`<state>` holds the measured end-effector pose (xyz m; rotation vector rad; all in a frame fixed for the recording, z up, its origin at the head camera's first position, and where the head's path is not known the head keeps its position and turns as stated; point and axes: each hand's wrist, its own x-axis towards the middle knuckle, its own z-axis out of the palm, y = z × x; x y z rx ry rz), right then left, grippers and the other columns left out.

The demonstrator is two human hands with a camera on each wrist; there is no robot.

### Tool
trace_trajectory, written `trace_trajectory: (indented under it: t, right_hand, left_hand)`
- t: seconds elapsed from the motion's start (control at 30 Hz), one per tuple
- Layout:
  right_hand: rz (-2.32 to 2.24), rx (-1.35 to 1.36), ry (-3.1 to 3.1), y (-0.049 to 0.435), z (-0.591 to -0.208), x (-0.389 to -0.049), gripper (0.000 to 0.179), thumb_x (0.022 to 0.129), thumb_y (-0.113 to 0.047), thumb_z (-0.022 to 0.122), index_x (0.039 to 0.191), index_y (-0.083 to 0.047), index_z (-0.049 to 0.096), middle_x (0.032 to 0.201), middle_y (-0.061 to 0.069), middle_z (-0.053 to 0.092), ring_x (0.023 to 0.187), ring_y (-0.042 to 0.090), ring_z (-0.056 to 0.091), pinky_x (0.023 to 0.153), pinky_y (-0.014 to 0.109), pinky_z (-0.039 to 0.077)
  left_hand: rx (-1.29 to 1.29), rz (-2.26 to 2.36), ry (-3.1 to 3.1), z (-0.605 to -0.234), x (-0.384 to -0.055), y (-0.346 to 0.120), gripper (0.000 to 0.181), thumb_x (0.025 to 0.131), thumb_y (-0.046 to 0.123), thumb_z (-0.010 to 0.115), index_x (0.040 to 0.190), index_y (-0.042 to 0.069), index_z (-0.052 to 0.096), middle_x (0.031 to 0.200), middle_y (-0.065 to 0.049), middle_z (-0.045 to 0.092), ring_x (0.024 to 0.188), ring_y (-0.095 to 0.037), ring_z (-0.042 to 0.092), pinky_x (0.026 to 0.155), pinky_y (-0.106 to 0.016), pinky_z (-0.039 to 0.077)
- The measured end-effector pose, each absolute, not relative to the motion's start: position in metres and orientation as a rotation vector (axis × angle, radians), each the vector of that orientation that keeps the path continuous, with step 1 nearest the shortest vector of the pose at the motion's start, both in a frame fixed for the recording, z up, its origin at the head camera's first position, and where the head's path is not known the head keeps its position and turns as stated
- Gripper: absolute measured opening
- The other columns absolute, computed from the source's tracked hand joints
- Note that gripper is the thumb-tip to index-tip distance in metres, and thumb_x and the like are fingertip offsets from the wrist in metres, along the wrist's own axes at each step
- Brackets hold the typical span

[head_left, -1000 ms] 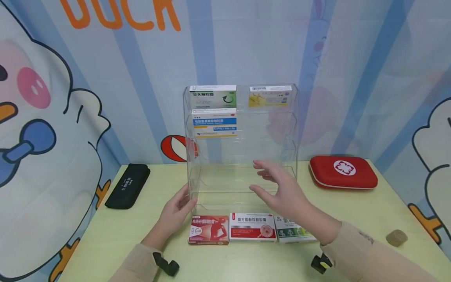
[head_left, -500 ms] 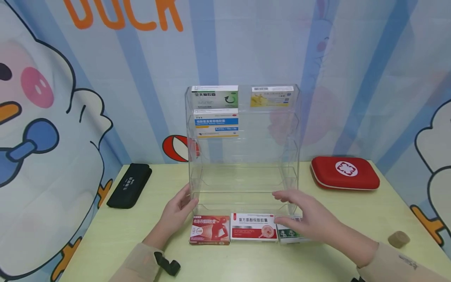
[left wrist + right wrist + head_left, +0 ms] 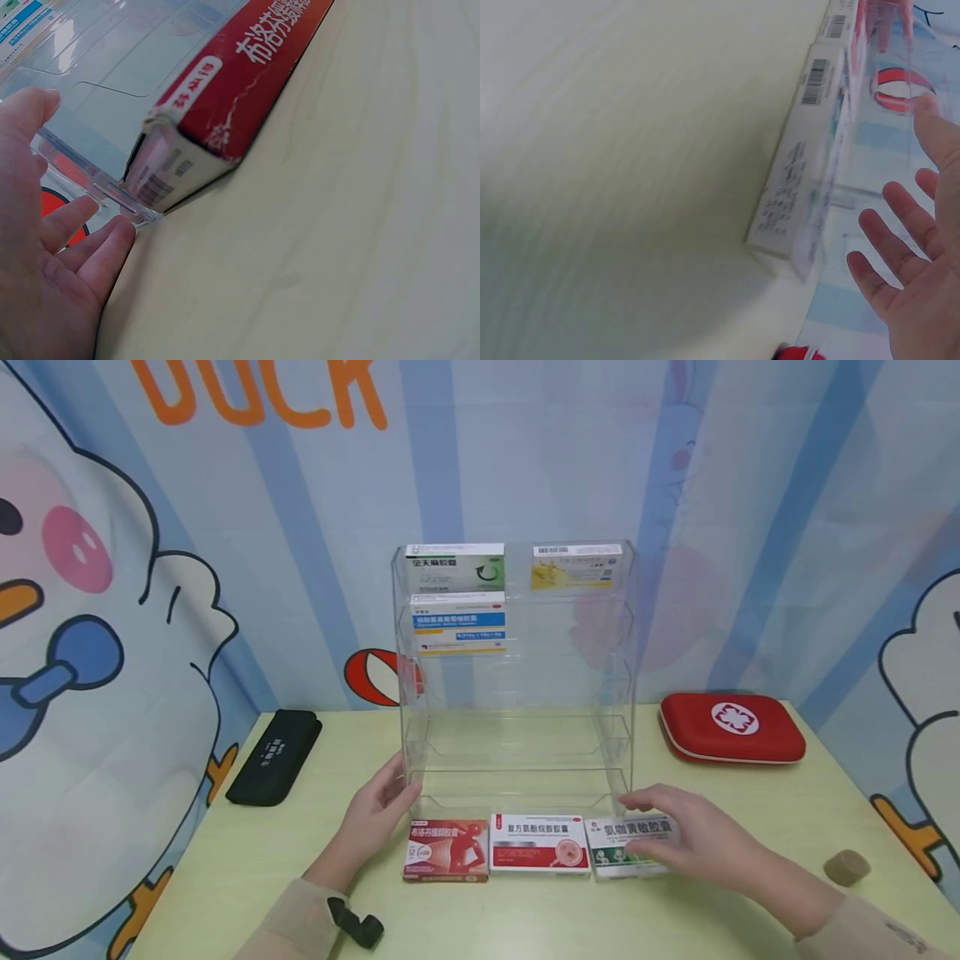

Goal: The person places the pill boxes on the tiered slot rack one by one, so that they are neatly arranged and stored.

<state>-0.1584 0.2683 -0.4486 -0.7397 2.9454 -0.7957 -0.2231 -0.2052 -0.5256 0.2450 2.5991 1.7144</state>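
A clear tiered display rack (image 3: pixel 517 743) stands upright in the middle of the table. My left hand (image 3: pixel 378 802) holds its lower left side edge, thumb in front and fingers along the outside. Three medicine boxes lie in a row before the rack: a red box (image 3: pixel 446 850), a white-and-red box (image 3: pixel 540 843) and a white-and-green box (image 3: pixel 626 843). Over the right end of the white-and-green box is my right hand (image 3: pixel 697 835), fingers spread and holding nothing. The right wrist view shows a gap between these fingers and the box's end (image 3: pixel 795 157).
On the rack's top tier sit a green-and-white box (image 3: pixel 455 568) and a yellow-and-white box (image 3: pixel 576 567); a blue-and-white box (image 3: pixel 459 625) is below. A black case (image 3: pixel 273 757) lies left, a red zip case (image 3: pixel 732 727) right, and a small brown object (image 3: pixel 847 867) near the right edge.
My right hand has come down and to the right, from in front of the rack's lower tiers to the white-and-green box. My left hand stays at the rack's side.
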Motion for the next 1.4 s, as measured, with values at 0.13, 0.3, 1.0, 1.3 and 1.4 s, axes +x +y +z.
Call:
trace_trajectory:
  t: [0.13,0.3,1.0,1.3,1.4]
  right_hand:
    - [-0.721,-0.762,2.975,0.28,-0.458,-0.159,0.066,0.087,-0.052,0.092,0.14,-0.018,0.073,0.135,-0.004,0.077,0.122,0.023,0.074,0.105,0.048,0.065]
    - [-0.649,-0.802,3.012,0.289,-0.466,-0.159,0.07,0.085,-0.054,0.093,0.14,-0.016,0.072,0.136,-0.002,0.076,0.123,0.023,0.073,0.107,0.049,0.064]
    - [-0.587,-0.692,3.002,0.294,-0.469,-0.16,0.075,0.074,-0.047,0.102,0.138,-0.019,0.073,0.127,-0.005,0.069,0.11,0.01,0.064,0.1,0.043,0.065]
    - [-0.608,-0.646,2.995,0.295,-0.458,-0.156,0.054,0.081,-0.037,0.098,0.129,-0.022,0.079,0.125,-0.005,0.077,0.106,0.011,0.07,0.093,0.04,0.068]
    - [-0.66,-0.651,2.994,0.297,-0.455,-0.156,0.043,0.084,-0.033,0.096,0.124,-0.023,0.082,0.116,-0.009,0.08,0.093,0.002,0.065,0.082,0.028,0.064]
  left_hand:
    - [0.25,1.722,2.594,-0.523,-0.222,-0.205,0.07,0.111,0.036,0.067,0.174,0.034,0.035,0.178,-0.006,0.042,0.158,-0.038,0.051,0.123,-0.054,0.051]
    - [0.25,1.726,2.589,-0.523,-0.222,-0.206,0.071,0.111,0.037,0.068,0.173,0.034,0.035,0.177,-0.006,0.043,0.158,-0.038,0.051,0.123,-0.054,0.051]
    - [0.257,1.734,2.576,-0.523,-0.222,-0.206,0.072,0.111,0.038,0.068,0.174,0.034,0.034,0.178,-0.007,0.042,0.159,-0.039,0.05,0.123,-0.054,0.05]
    - [0.235,1.72,2.579,-0.523,-0.222,-0.206,0.071,0.111,0.037,0.068,0.174,0.035,0.034,0.178,-0.006,0.041,0.159,-0.038,0.049,0.123,-0.054,0.05]
    - [0.235,1.72,2.577,-0.523,-0.222,-0.206,0.072,0.111,0.037,0.068,0.174,0.036,0.034,0.179,-0.005,0.041,0.16,-0.038,0.049,0.123,-0.054,0.05]
